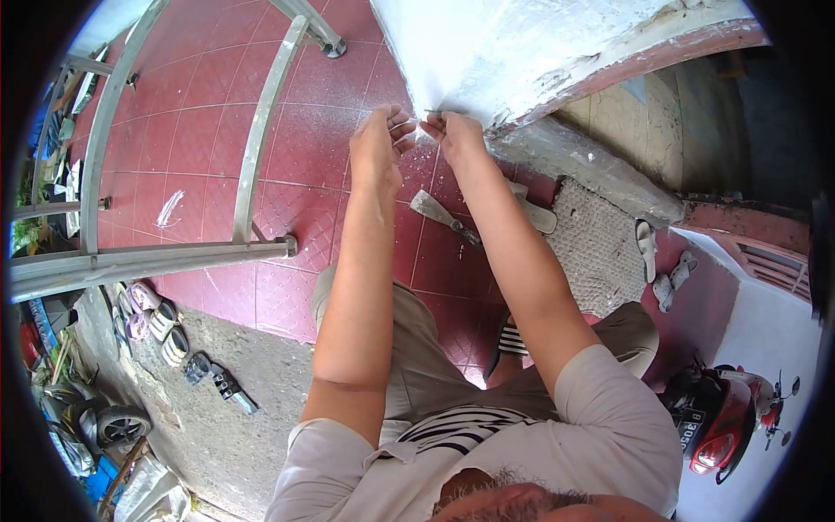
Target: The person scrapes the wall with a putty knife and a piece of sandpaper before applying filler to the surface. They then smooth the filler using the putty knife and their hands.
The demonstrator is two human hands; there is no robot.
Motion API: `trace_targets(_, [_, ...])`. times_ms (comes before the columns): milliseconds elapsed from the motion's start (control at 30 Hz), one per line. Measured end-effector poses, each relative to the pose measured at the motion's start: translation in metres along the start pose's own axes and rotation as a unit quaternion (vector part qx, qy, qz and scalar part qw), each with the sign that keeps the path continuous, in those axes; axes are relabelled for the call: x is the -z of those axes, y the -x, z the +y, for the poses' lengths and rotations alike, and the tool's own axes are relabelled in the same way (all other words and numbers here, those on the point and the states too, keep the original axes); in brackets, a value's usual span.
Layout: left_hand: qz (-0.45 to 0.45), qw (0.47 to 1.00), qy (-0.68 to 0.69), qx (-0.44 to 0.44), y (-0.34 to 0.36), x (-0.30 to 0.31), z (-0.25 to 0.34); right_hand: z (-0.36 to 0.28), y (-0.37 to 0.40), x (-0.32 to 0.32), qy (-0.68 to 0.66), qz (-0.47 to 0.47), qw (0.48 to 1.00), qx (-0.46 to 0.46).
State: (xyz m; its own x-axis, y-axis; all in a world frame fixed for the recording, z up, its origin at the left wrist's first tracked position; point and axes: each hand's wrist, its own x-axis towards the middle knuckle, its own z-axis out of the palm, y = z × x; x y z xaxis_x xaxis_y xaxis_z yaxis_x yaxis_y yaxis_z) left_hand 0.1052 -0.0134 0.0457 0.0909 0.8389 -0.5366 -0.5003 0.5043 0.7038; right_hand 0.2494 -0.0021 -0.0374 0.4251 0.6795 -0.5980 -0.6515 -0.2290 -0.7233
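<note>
My left hand (383,143) hovers over the tiled floor, just left of the base of the white wall corner (444,74). Its fingers are loosely curled and apart, with nothing visible in them. Close beside it, my right hand (454,135) is at the bottom of that corner with fingertips pinched together. A thin dark edge shows at those fingertips, too small to name. White dust and crumbs lie on the floor around both hands. A scraper (430,209) with a whitish blade lies on the red tiles below my hands, its handle partly behind my right forearm.
A metal ladder-like frame (252,139) lies to the left. On the right are a rough stone ledge (600,165), a woven mat (600,248) and sandals (646,248). Several shoes (165,322) lie lower left. A red motorbike (726,418) stands lower right.
</note>
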Motion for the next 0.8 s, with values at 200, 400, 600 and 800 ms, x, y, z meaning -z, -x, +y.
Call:
trace_targets(200, [-0.001,1.0,-0.001,0.006,-0.003,-0.001,0.003,-0.071,0.081,-0.015,-0.013,-0.065,0.992,0.11])
trace_targets(400, [0.006,1.0,-0.003,0.01,-0.008,-0.001,-0.001,-0.054,0.066,-0.027,0.013,-0.039,0.996,0.077])
trace_targets(600, [0.005,1.0,-0.008,0.012,-0.01,-0.003,-0.004,-0.038,0.041,-0.014,0.001,-0.024,1.0,0.021])
trace_targets(800, [0.011,1.0,-0.006,0.011,-0.017,0.0,-0.006,-0.072,0.087,0.008,0.059,-0.042,0.993,0.092])
